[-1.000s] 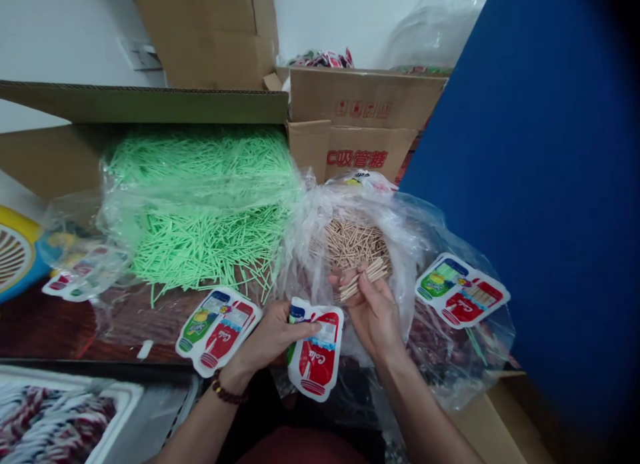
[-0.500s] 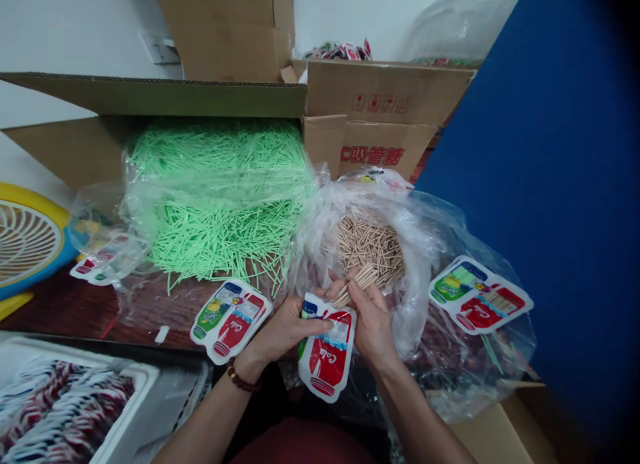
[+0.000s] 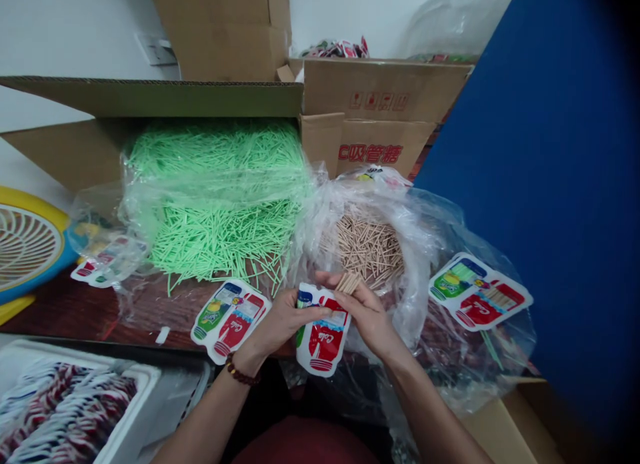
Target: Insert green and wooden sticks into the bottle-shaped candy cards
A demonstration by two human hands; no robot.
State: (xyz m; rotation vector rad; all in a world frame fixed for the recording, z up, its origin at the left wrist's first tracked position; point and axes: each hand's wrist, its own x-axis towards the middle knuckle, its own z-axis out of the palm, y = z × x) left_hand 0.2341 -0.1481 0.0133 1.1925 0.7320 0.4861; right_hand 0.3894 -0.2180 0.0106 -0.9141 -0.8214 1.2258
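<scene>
My left hand (image 3: pixel 287 319) is closed on a bottle-shaped packet (image 3: pixel 324 344) printed "Cola", its thumb lying across the front. In my right hand (image 3: pixel 367 311) is a small bundle of thin brown sticks (image 3: pixel 349 283), pinched by thumb and fingers at the packet's top edge. Whether the stick ends are inside the packet, I cannot tell. Just beyond the hands lies a pile of the same brown sticks (image 3: pixel 367 247) in a clear plastic bag (image 3: pixel 417 264). Left of them is a large heap of thin green sticks (image 3: pixel 225 234), spilling from its bag.
Similar packets lie on the table: one left of my hands (image 3: pixel 230 321), one filled at right (image 3: pixel 480 292). A white foam box (image 3: pixel 150 384) holds many packets at lower left. A yellow-blue fan (image 3: pixel 30 247) stands left, cardboard boxes (image 3: pixel 380 91) behind, a blue panel (image 3: pixel 525 164) right.
The bundle of brown sticks has come down and left, closer to the packet's opening. My left hand has raised the packet slightly.
</scene>
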